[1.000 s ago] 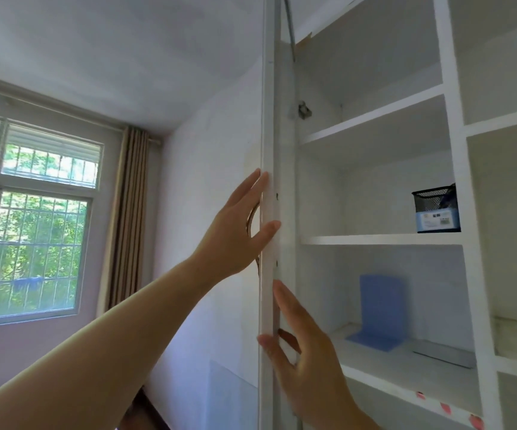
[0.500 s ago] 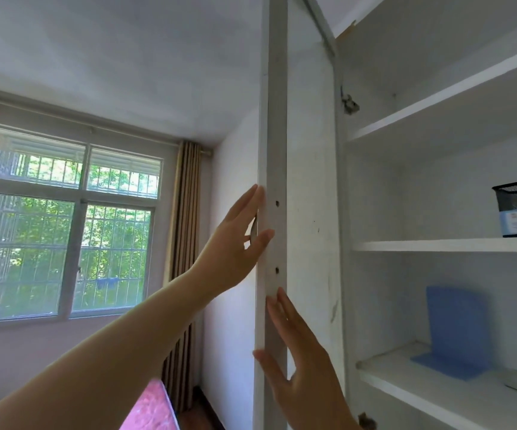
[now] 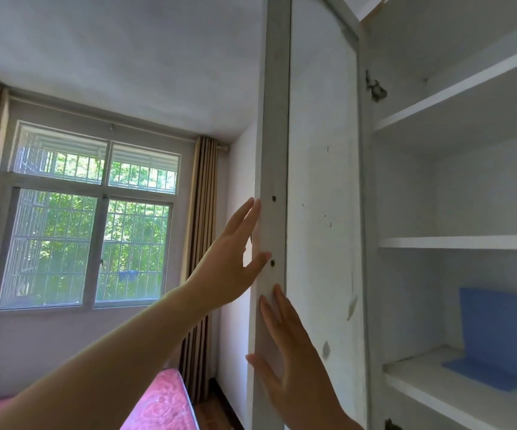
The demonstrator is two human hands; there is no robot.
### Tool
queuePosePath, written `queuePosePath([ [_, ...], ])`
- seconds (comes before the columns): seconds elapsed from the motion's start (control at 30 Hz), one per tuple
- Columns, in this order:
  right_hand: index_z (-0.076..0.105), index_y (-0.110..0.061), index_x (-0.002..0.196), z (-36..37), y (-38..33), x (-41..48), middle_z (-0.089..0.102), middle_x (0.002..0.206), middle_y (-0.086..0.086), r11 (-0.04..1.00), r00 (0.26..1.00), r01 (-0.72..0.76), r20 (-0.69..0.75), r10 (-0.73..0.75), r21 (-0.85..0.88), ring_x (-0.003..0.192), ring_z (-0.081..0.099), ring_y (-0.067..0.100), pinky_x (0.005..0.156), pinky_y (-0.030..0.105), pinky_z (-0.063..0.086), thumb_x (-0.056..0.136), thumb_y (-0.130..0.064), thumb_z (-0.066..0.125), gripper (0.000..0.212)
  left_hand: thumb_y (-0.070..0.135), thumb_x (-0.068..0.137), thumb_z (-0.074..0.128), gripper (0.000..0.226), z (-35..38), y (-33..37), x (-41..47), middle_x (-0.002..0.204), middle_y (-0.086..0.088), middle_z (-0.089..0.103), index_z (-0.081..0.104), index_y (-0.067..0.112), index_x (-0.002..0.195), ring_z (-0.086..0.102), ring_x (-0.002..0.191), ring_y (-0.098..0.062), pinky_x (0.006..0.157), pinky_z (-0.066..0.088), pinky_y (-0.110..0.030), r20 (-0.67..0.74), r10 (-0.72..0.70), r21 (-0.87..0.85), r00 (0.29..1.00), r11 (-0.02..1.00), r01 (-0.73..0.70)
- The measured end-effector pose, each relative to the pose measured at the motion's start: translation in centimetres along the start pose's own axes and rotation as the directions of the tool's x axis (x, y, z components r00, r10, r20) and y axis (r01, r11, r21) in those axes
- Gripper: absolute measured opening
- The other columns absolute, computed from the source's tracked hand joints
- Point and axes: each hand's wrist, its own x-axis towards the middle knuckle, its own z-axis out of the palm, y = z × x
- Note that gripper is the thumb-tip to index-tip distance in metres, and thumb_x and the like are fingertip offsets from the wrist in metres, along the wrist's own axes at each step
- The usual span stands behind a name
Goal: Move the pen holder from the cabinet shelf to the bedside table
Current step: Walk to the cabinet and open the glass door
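Note:
The white cabinet door (image 3: 319, 212) stands swung wide, its inner face turned toward me. My left hand (image 3: 229, 259) lies flat against the door's outer side at its edge, fingers spread, thumb over the edge. My right hand (image 3: 291, 361) rests flat on the inner face lower down, fingers apart. Neither hand holds anything. The white cabinet shelves (image 3: 462, 242) show at the right. The pen holder is out of view past the right edge of the frame.
A blue bookend (image 3: 496, 339) stands on the lower shelf (image 3: 431, 392). A barred window (image 3: 86, 218) with brown curtains (image 3: 201, 259) fills the far wall. A pink mattress (image 3: 157, 405) lies below at the left.
The door has swung further open toward the left and my view has turned left with it. The black mesh pen holder on the middle shelf has slid out of the frame at the right.

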Motion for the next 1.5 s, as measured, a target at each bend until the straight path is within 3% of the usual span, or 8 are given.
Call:
queuePosePath([
  [0.13,-0.019,-0.059,0.129,1.9,0.5,0.1,-0.023,0.146,-0.028,1.000,1.000,0.006,-0.022,-0.007,-0.012,0.136,-0.013,-0.002,0.106,0.017,0.001,0.083,-0.065,0.029,0.067,0.026,0.087,0.059,0.084,0.1,-1.5,-0.6,0.147,0.023,-0.005,-0.001,0.030,0.145,0.006,0.128,0.008,0.088,0.003,0.010,0.030,-0.032,0.057,0.999,0.998,0.031],
  [0.3,0.004,-0.036,0.143,4.7,1.3,-0.1,0.001,0.153,-0.008,0.992,0.992,0.015,-0.119,-0.030,-0.123,0.137,0.012,0.012,0.099,0.034,0.032,0.088,-0.063,0.023,0.064,0.030,0.088,0.055,0.083,0.3,-3.3,-1.3,0.147,0.023,-0.011,-0.007,0.033,0.143,0.008,0.126,0.006,0.097,0.006,-0.001,0.066,-0.048,0.102,0.997,0.994,0.041],
  [0.6,0.013,-0.031,0.144,6.7,1.9,0.7,0.006,0.154,-0.007,0.985,0.999,-0.044,-0.006,0.043,-0.168,0.139,0.006,0.013,0.096,0.002,0.005,0.078,-0.045,0.057,0.081,0.027,0.088,0.056,0.085,1.1,-6.2,-2.2,0.150,0.021,-0.010,-0.010,0.035,0.141,0.011,0.129,0.004,0.104,0.023,-0.020,0.080,-0.035,0.073,0.996,0.997,0.029],
  [0.77,-0.013,-0.052,0.136,6.1,1.7,0.5,-0.018,0.149,-0.024,0.998,1.000,0.006,0.014,-0.005,-0.066,0.139,-0.003,0.002,0.105,0.014,0.016,0.086,-0.054,0.035,0.069,0.029,0.089,0.054,0.083,1.3,-6.6,-2.2,0.152,0.020,-0.010,-0.010,0.034,0.141,0.009,0.130,0.004,0.103,0.011,-0.013,0.076,-0.019,0.065,0.997,0.998,0.014],
  [0.93,-0.018,-0.059,0.128,4.9,1.0,0.5,-0.028,0.142,-0.033,0.997,0.997,-0.017,0.074,0.023,-0.069,0.135,-0.011,-0.006,0.104,0.009,0.002,0.089,-0.044,0.046,0.077,0.030,0.089,0.053,0.081,0.9,-6.1,-2.5,0.151,0.019,-0.010,-0.011,0.032,0.140,0.015,0.127,0.002,0.101,0.019,-0.021,0.088,-0.034,0.087,0.996,0.996,0.027],
  [1.17,0.008,-0.052,0.134,0.9,0.5,0.6,0.005,0.148,-0.027,0.987,0.984,-0.154,0.082,0.157,-0.050,0.135,0.011,-0.005,0.110,0.018,0.013,0.079,-0.071,0.030,0.062,0.043,0.087,0.050,0.076,-0.1,-4.8,-3.0,0.151,0.019,-0.007,0.001,0.035,0.145,0.020,0.140,-0.019,0.103,0.024,-0.032,0.104,-0.016,0.161,0.994,0.987,-0.001],
  [1.43,0.024,-0.041,0.137,-7.3,1.6,-0.3,0.027,0.145,-0.019,0.961,0.968,-0.228,0.067,0.241,-0.155,0.131,0.027,0.001,0.109,0.023,0.022,0.082,-0.060,0.036,0.060,0.047,0.088,0.045,0.065,-0.4,-1.1,-2.3,0.153,0.008,0.019,0.015,0.032,0.144,0.032,0.133,-0.012,0.103,0.030,-0.033,0.065,0.051,0.132,0.997,0.990,-0.059],
  [1.5,0.027,-0.038,0.137,-9.4,2.5,-0.8,0.032,0.139,-0.019,0.957,0.970,-0.223,0.056,0.237,-0.186,0.122,0.030,-0.005,0.102,0.013,0.022,0.082,-0.059,0.037,0.059,0.046,0.088,0.044,0.062,0.4,-0.1,-1.8,0.151,0.008,0.025,0.019,0.033,0.143,0.035,0.132,-0.014,0.103,0.039,-0.041,0.055,0.049,0.120,0.997,0.991,-0.056],
])
